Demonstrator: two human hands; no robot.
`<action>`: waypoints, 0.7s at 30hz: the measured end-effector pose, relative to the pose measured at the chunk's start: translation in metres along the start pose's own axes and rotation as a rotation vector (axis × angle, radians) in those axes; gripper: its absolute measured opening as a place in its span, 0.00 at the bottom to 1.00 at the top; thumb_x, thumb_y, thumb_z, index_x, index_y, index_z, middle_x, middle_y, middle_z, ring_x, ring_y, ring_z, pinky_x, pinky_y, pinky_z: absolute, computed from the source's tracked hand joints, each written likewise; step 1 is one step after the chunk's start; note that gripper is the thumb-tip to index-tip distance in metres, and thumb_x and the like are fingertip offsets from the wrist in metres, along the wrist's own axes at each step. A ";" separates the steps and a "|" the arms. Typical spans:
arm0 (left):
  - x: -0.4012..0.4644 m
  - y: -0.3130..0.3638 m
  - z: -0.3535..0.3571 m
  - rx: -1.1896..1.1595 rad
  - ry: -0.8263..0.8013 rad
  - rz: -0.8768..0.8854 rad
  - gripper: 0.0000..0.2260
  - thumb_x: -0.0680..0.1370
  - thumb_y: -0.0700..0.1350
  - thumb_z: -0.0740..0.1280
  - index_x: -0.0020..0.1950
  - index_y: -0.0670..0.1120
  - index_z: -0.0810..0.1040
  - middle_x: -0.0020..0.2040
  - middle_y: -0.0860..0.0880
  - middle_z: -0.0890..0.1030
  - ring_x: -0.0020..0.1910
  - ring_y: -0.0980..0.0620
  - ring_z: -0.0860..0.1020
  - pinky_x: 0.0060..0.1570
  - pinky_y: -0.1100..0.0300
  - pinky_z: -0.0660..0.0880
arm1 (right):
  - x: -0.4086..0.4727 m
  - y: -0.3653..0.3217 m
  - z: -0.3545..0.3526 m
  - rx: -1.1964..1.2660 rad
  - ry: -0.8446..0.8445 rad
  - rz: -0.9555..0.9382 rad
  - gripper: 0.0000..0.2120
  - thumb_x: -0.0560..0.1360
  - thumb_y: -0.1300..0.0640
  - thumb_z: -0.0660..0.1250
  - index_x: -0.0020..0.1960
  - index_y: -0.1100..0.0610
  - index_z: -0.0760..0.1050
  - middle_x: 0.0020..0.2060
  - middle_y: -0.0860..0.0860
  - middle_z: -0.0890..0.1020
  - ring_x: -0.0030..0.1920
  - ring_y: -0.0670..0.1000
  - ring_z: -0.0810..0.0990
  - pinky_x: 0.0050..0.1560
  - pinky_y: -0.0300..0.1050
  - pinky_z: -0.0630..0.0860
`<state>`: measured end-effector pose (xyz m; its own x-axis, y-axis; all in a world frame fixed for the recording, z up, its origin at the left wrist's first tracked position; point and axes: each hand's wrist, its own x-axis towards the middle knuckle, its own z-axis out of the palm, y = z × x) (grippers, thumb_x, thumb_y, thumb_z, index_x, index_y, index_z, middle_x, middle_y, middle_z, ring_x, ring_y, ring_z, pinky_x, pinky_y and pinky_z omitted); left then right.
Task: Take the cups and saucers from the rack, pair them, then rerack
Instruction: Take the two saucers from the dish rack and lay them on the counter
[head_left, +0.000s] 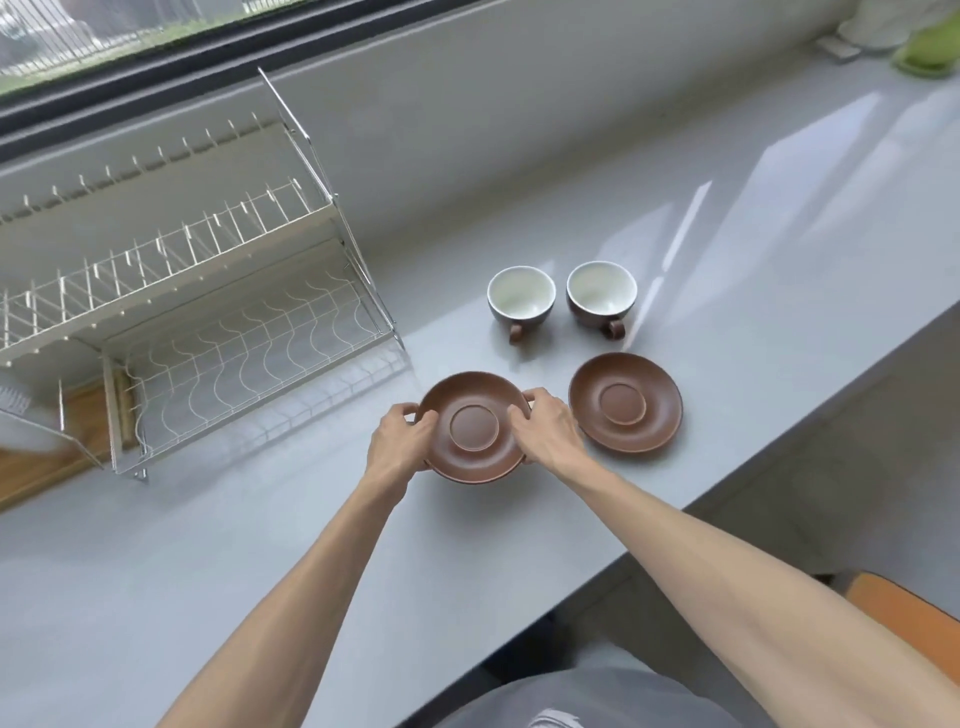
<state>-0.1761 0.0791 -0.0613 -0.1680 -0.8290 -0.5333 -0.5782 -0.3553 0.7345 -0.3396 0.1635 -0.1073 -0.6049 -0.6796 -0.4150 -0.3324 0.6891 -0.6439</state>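
At frame centre I see my left hand and right hand gripping opposite rims of one brown saucer. A second saucer lies just right; two cups stand above; the wire dish rack sits left.

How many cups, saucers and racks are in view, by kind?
Cups: 2, the left cup and the right cup, both on the counter.
Saucers: 2, the held saucer between the left hand and right hand, and the free saucer.
Racks: 1, the rack.
Total: 5.
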 end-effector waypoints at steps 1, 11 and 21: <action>0.000 0.001 0.005 0.001 -0.009 -0.003 0.22 0.76 0.47 0.64 0.69 0.45 0.73 0.59 0.43 0.80 0.39 0.49 0.84 0.53 0.46 0.83 | 0.000 0.005 -0.003 -0.002 0.007 0.009 0.22 0.77 0.46 0.59 0.66 0.56 0.73 0.58 0.58 0.81 0.51 0.63 0.84 0.59 0.54 0.78; 0.006 0.006 0.027 0.042 -0.056 -0.037 0.24 0.73 0.50 0.65 0.69 0.47 0.74 0.57 0.44 0.82 0.43 0.46 0.85 0.54 0.45 0.83 | 0.002 0.024 -0.011 0.054 -0.002 0.060 0.23 0.77 0.46 0.59 0.68 0.56 0.73 0.58 0.59 0.81 0.54 0.63 0.83 0.61 0.55 0.77; 0.012 0.010 0.030 0.141 -0.040 -0.053 0.30 0.68 0.54 0.61 0.70 0.49 0.72 0.60 0.46 0.82 0.50 0.43 0.84 0.57 0.44 0.81 | 0.008 0.025 -0.007 0.066 -0.046 0.074 0.24 0.77 0.44 0.58 0.68 0.56 0.72 0.58 0.56 0.82 0.51 0.63 0.85 0.62 0.55 0.76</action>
<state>-0.2080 0.0787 -0.0732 -0.1644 -0.7919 -0.5881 -0.6931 -0.3315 0.6401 -0.3575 0.1775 -0.1221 -0.5914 -0.6394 -0.4913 -0.2388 0.7209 -0.6506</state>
